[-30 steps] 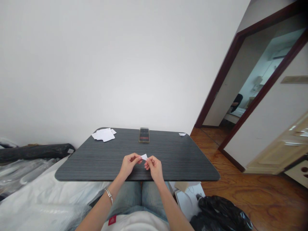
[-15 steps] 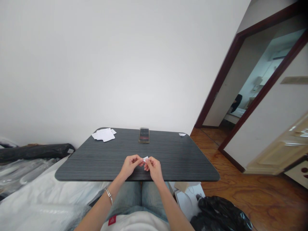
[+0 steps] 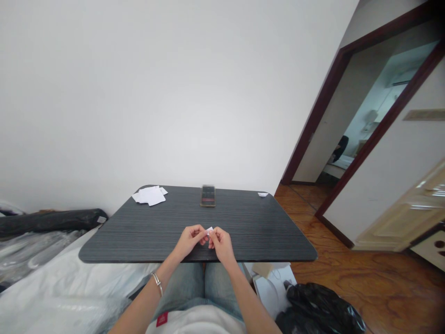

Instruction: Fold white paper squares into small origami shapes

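Note:
A small piece of white paper (image 3: 209, 229) is pinched between my two hands, just above the near part of the dark table (image 3: 139, 236). My left hand (image 3: 190, 239) grips its left side with thumb and fingertips. On the other side, my right hand (image 3: 221, 242) pinches it the same way. The fingers cover most of the paper, so its full shape and any folds are hidden.
Loose white paper sheets (image 3: 150, 195) lie at the table's back left. A phone-like device (image 3: 207, 195) stands at the back middle. One small white folded paper (image 3: 263, 195) sits at the back right. Black plastic bags (image 3: 320, 308) rest on the floor at right.
Both hands stay in nearly the same place, still pinching the paper. The fingers have shifted slightly and a little less of the paper shows. The view has moved very slightly.

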`<action>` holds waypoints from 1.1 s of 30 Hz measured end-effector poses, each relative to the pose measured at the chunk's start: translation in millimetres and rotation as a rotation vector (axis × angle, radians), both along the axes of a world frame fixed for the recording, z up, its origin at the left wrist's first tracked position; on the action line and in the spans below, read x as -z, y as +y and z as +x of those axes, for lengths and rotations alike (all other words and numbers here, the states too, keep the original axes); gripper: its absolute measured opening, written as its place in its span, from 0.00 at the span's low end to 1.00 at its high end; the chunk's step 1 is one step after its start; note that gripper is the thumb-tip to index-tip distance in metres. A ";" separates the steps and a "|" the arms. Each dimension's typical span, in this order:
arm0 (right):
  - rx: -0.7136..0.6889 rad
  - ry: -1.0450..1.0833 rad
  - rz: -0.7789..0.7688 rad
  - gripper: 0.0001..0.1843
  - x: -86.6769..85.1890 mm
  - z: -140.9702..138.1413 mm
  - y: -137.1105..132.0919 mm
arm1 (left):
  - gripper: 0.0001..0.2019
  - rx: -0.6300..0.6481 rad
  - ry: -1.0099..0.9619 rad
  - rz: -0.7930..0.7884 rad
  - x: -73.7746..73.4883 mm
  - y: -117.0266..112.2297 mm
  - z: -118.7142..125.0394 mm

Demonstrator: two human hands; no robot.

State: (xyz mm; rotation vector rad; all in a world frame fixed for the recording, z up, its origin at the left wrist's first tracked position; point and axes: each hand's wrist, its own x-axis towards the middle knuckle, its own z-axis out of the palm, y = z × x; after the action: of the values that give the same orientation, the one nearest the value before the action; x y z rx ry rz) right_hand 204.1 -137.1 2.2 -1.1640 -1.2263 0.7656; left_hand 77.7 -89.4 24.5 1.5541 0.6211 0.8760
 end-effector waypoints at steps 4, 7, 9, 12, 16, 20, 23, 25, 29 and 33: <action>-0.021 0.024 0.004 0.15 -2.5 -1.1 -0.7 | 0.12 -0.011 0.007 0.013 -0.2 -1.0 0.0; -0.023 0.061 0.007 0.15 -3.9 -1.3 -1.1 | 0.12 -0.042 0.007 0.037 -0.3 -0.4 -1.0; -0.017 0.083 0.009 0.17 -3.8 -1.1 -0.7 | 0.12 -0.065 0.007 0.043 -0.6 0.1 -1.9; -0.031 0.104 -0.007 0.15 -2.9 -0.5 0.4 | 0.12 -0.088 0.010 0.049 -1.3 0.2 -3.0; -0.047 0.088 -0.023 0.14 -2.0 0.1 0.9 | 0.13 -0.078 0.032 0.058 -1.7 -0.3 -3.0; -0.030 0.065 -0.015 0.14 -1.6 0.7 0.2 | 0.14 -0.030 0.040 0.027 -1.1 -0.3 -0.8; -0.023 0.034 0.000 0.14 -1.7 0.9 -0.5 | 0.14 0.019 0.050 0.011 0.3 0.0 1.1; -0.025 -0.001 0.007 0.14 -2.0 0.6 -0.9 | 0.13 0.049 0.067 0.014 1.6 0.2 1.8; -0.001 -0.077 0.010 0.14 -2.1 -0.2 -1.7 | 0.14 0.066 0.078 0.026 3.4 -0.2 1.7; 0.016 -0.109 0.013 0.15 -1.5 -0.7 -2.2 | 0.14 0.042 0.083 0.069 2.7 -1.3 0.7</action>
State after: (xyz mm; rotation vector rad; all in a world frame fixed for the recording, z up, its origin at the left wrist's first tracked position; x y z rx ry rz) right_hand 203.4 -139.2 3.7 -1.2163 -1.3088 0.6887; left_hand 78.4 -90.7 21.8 1.6674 0.6214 0.8120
